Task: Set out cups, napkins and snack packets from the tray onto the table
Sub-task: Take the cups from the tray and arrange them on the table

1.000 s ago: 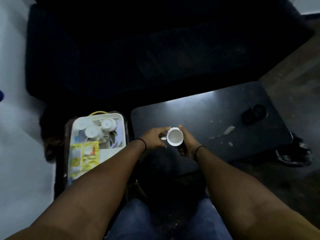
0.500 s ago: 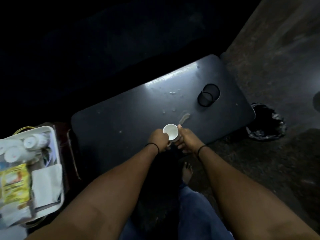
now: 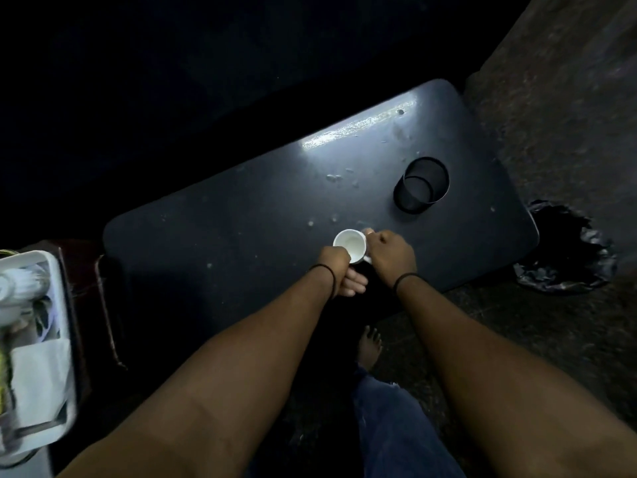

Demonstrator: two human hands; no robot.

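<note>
Cup [image 3: 351,246], white and mouth-up, sits over the near edge of the dark table [image 3: 241,236], further right along that edge than half a second ago. Compared with then, the tray [image 3: 67,339] has slid toward the left border and is blurred. Left hand [image 3: 339,270] curls against the cup's near-left side, fingers under it; whether it truly grips cannot be told. Right hand [image 3: 391,255] is closed on the cup's right side at the handle. Whether the cup touches the tabletop cannot be told. Beyond the hands, a black mesh holder [image 3: 421,184] stands well apart on the table.
</note>
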